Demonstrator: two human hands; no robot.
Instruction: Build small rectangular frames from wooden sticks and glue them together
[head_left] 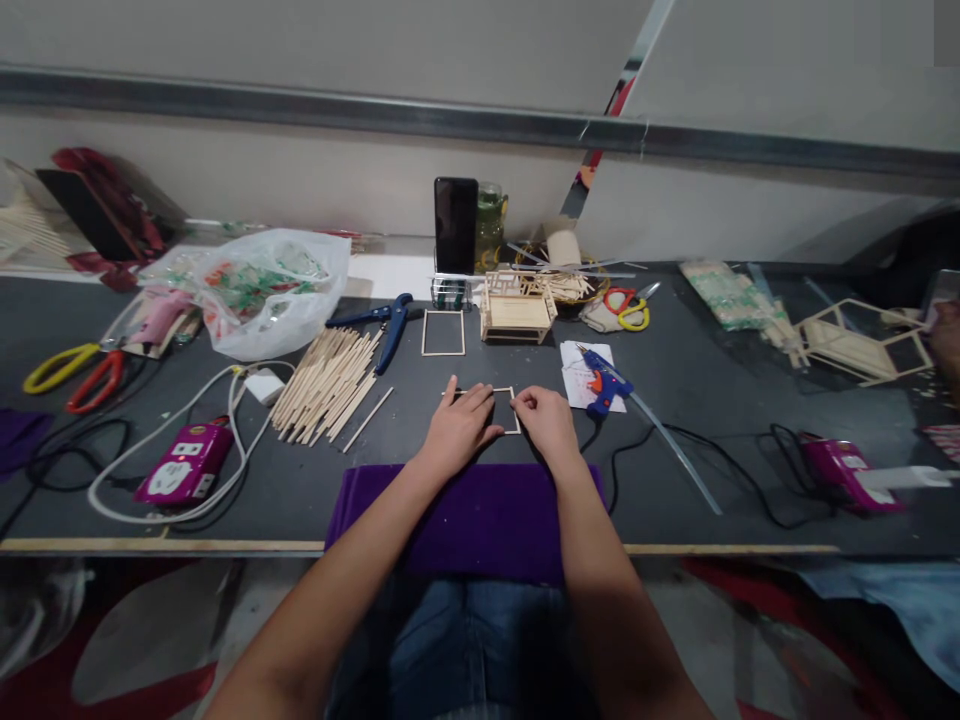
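Note:
A small frame of thin wooden sticks [516,412] lies on the dark table in front of me. My left hand [463,425] rests flat over its left part, fingers stretched out, and hides much of that side. At the frame's right side, my right hand [546,418] is closed in a pinch on the upright wooden stick. A finished-looking square of sticks [444,353] lies just beyond. Behind it stands a miniature bench-like stick model [517,318]. To the right, a blue glue gun [606,378] with a clear glue stick rests on white paper [574,388].
Loose wooden sticks [326,385] lie left, near blue cutters [394,330] and a plastic bag [274,290]. A phone [456,225] stands at the back. Purple power strips [187,462] and cables flank me. A folded purple cloth [480,520] covers the front edge. Another person's hand [946,335] shows far right.

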